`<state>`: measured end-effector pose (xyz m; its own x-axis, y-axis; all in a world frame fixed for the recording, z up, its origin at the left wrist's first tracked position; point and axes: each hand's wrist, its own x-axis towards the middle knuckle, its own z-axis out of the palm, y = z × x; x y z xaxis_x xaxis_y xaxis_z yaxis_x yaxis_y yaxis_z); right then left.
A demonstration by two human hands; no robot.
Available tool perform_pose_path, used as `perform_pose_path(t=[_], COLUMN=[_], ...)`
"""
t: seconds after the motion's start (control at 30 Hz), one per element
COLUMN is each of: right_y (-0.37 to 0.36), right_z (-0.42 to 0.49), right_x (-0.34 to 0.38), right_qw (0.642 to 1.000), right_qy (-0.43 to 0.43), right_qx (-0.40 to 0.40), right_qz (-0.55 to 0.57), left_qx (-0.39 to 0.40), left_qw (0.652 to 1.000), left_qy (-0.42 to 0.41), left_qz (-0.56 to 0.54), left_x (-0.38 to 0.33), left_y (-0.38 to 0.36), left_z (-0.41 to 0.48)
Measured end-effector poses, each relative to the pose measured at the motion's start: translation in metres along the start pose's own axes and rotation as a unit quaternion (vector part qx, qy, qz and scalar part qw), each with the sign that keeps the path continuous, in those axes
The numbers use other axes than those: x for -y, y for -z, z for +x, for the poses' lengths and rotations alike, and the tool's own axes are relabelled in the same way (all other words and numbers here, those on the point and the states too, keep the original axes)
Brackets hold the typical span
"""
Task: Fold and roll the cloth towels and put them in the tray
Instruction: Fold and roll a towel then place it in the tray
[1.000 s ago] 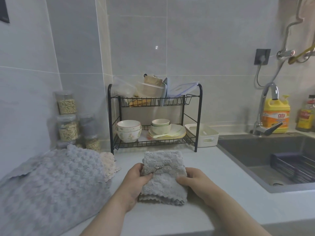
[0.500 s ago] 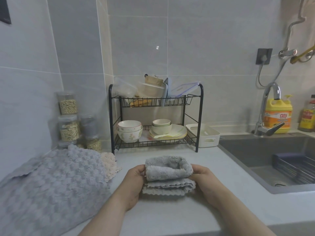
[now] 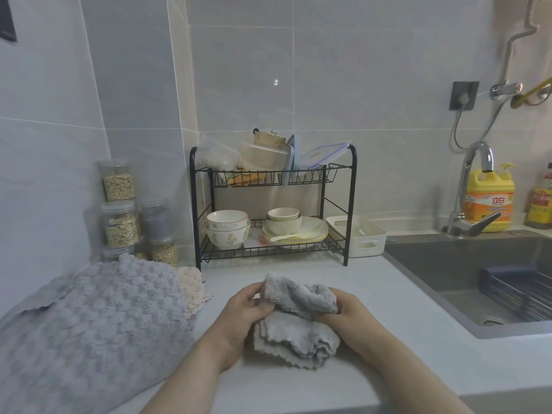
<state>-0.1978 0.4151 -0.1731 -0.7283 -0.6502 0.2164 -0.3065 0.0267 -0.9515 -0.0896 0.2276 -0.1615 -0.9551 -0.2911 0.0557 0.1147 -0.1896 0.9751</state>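
Note:
A small grey towel lies on the white counter in front of me, its far part rolled toward me into a thick roll over the flat, wavy-edged near part. My left hand grips the roll's left end, fingers curled over it. My right hand grips the roll's right end. A white tray with handle cut-outs stands behind, to the right of the black dish rack. A large grey bubble-textured towel and a beige towel under it lie at the left.
A black two-tier dish rack with bowls and plates stands at the back. Jars of grain are stacked in the left corner. A sink with a faucet and a yellow detergent bottle lies at the right.
The towel lay folded flat a second ago. Both hands have rolled its far edge toward me, and the roll is now thicker and closer to the near edge.

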Motion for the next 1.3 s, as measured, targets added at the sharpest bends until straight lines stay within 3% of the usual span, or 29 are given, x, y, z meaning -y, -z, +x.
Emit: perform_pose_path(t=[0.17, 0.3, 0.47, 0.57, 0.7, 0.83, 0.9, 0.97, 1.1, 1.3], right_y=[0.009, 0.014, 0.008, 0.002, -0.001, 0.009, 0.009, 0.004, -0.004, 0.001], right_z=[0.000, 0.002, 0.006, 0.007, 0.015, 0.015, 0.012, 0.007, 0.006, 0.019], right_x=[0.003, 0.002, 0.001, 0.001, 0.015, 0.015, 0.014, 0.015, 0.020, 0.030], right_qw=[0.993, 0.973, 0.969, 0.985, 0.986, 0.978, 0.980, 0.981, 0.974, 0.954], right_qy=[-0.020, -0.077, -0.105, -0.132, -0.130, -0.119, -0.118, -0.117, -0.115, -0.159], right_qx=[-0.021, -0.099, -0.041, -0.012, 0.090, 0.118, 0.108, 0.080, 0.032, 0.093], right_qz=[0.111, 0.196, 0.220, 0.113, -0.047, -0.121, -0.121, -0.133, -0.195, -0.236], left_qx=[-0.037, -0.088, -0.090, -0.084, -0.082, -0.100, -0.096, -0.094, -0.015, 0.015], left_qw=[0.999, 0.993, 0.995, 0.996, 0.996, 0.994, 0.991, 0.983, 0.953, 0.915], left_qy=[0.008, 0.042, 0.017, -0.002, -0.038, -0.051, -0.051, -0.025, 0.060, 0.187], left_qz=[0.017, -0.059, -0.037, -0.007, 0.011, 0.018, 0.074, 0.156, 0.295, 0.357], left_x=[-0.002, -0.003, 0.001, 0.000, 0.002, 0.005, 0.008, 0.010, 0.005, -0.028], left_y=[-0.003, 0.006, 0.003, 0.000, -0.002, 0.007, 0.009, 0.008, 0.004, -0.008], left_z=[-0.001, 0.002, 0.001, -0.004, 0.003, 0.006, 0.003, 0.001, 0.005, 0.016])
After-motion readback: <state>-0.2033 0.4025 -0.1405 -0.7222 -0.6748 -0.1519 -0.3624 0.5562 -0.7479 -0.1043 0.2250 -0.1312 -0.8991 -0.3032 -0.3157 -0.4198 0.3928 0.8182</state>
